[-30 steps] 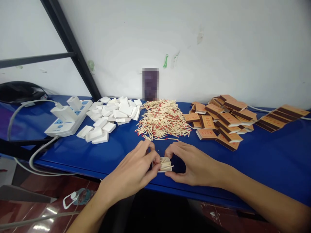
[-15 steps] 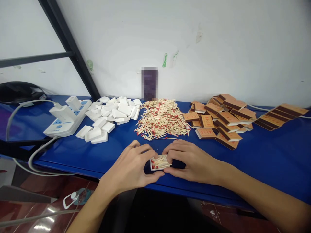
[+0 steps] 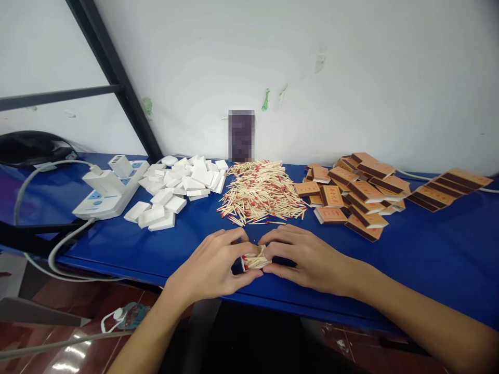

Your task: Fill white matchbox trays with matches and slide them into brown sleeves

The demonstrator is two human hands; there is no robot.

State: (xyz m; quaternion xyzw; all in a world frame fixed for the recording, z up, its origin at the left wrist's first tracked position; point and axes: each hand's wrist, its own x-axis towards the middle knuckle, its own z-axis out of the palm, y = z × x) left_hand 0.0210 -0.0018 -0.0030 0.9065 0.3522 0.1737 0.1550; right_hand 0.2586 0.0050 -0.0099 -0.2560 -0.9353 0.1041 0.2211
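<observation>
A small white matchbox tray [image 3: 242, 264] filled with red-tipped matches [image 3: 255, 260] sits near the front edge of the blue table. My left hand [image 3: 218, 264] grips its left side, thumb along the near wall and index finger over the matches. From the right, my right hand [image 3: 306, 257] closes on the tray's other end, fingertips at the matches and thumb at the near corner. The fingers cover much of the tray. Just beyond my hands lies a large heap of loose matches [image 3: 261, 192].
White trays [image 3: 175, 182] are piled at the left, beside a power strip [image 3: 113, 195] with plugs and cables. Orange-brown matchbox sleeves [image 3: 351, 187] are heaped at the right, with flat joined ones [image 3: 450, 188] further along. A dark pixelated object [image 3: 241, 136] leans against the wall.
My left index finger has moved right and inward over the matches. Both hands have closed in on the tray, hiding more of it. The camera view has shifted slightly.
</observation>
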